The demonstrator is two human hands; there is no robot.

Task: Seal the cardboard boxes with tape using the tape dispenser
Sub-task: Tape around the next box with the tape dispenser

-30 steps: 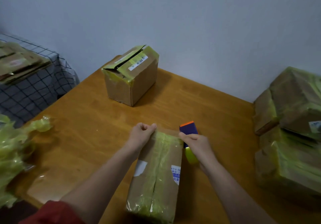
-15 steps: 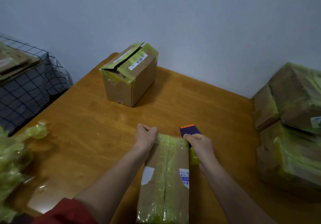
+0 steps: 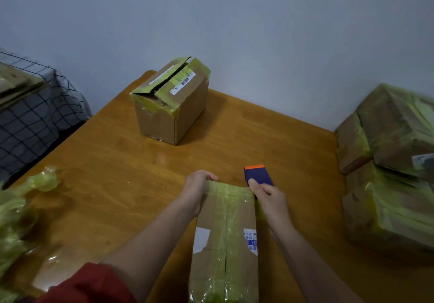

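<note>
1. Left hand clutches the far left corner of the near box, fingers curled over its edge. Crumpled green tape lies at the left edge of the wooden table.
2. Far box stands well apart near the wall, top flaps gaping.
3. Between both hands at near centre lies the near box, banded lengthwise in green tape.
4. Right hand grasps the purple tape dispenser just beside the near box's far right corner.
5. Taped boxes are stacked at right.
</note>
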